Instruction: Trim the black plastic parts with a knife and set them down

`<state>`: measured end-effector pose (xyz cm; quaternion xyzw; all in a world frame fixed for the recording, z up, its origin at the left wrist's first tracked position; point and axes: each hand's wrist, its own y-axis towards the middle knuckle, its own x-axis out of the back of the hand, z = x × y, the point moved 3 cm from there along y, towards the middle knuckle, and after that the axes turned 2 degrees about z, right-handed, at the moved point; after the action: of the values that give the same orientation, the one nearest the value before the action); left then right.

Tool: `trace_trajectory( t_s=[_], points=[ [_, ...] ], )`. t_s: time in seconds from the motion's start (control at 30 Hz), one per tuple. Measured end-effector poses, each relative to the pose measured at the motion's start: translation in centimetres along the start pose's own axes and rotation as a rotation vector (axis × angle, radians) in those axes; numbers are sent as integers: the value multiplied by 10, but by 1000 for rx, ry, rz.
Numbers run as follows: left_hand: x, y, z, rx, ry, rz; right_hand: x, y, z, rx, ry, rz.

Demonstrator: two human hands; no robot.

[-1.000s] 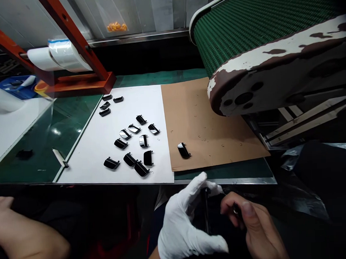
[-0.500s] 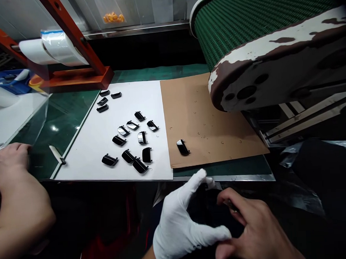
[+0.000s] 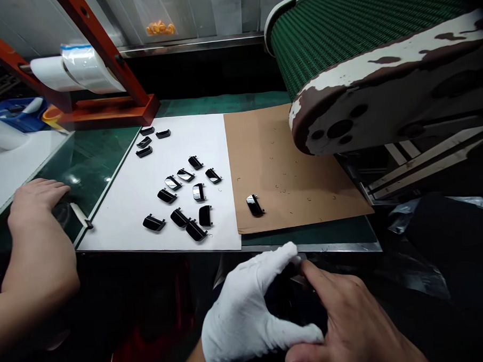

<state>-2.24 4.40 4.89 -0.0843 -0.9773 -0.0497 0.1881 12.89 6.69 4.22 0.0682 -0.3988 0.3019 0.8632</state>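
- Hands: the gloved left hand [image 3: 247, 309] and the bare right hand [image 3: 352, 325] meet just below the near edge of the worktop [image 3: 96, 160], close to the body.
- Left fingers [image 3: 277, 257] curl narrowly around a dark piece [image 3: 289, 301], which is mostly lost in shadow. The glove probably keeps marks off a glossy face.
- Right forefinger [image 3: 315, 274] reaches to the gloved fingertip, with the thumb low. Whether these fingers pinch anything cannot be told.
- Black parts [image 3: 167, 195] lie scattered, mostly apart, on a white sheet [image 3: 119, 229]. Their dark gloss shows plainly against it.
- Single black part [image 3: 254, 205] lies alone on brown card [image 3: 289, 163], right of the sheet and near the end of the green conveyor belt [image 3: 339, 32]. It has likely been kept separate from the group.
- Co-worker's hand [image 3: 38, 211] rests palm down on the worktop at the left, well apart from the parts.
- Film roll [image 3: 88, 67] hangs on an orange stand [image 3: 110, 109] at the far left, raised above the worktop so that it can turn freely.
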Motion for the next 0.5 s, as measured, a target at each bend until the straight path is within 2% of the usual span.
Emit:
trace_trajectory(
  t_s=[0.17,0.5],
  points=[
    [1,1,-3,10,34,16,-2,-2,0,-18,11,19],
    [1,0,-2,13,-35,-4,-2,0,4,64,-29,-29]
  ],
)
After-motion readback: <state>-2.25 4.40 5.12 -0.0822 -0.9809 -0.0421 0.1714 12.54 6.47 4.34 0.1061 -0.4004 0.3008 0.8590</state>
